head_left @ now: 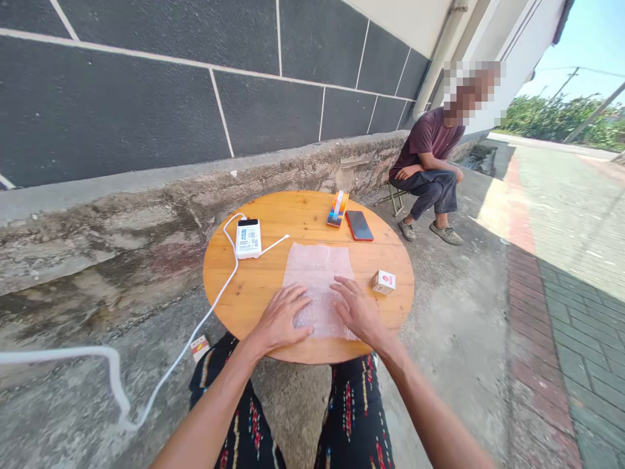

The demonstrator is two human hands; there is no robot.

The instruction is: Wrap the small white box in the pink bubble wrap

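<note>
A pinkish, translucent sheet of bubble wrap [319,267] lies flat on the round wooden table [278,208]. My left hand [283,318] rests at its left edge, fingers spread and holding nothing. On the right part of the sheet lies my right hand [357,309], also with its fingers apart and nothing in them. A small white and tan box [384,282] stands to the right of my right hand. Beyond the sheet are an orange tape dispenser [336,210] and a dark phone with a red edge [360,225].
At the table's left is a white power bank [248,238] with a white cable [209,314] running down over the edge. A small box [200,348] lies below on the left. A seated person [430,146] is at the back right, beside the wall.
</note>
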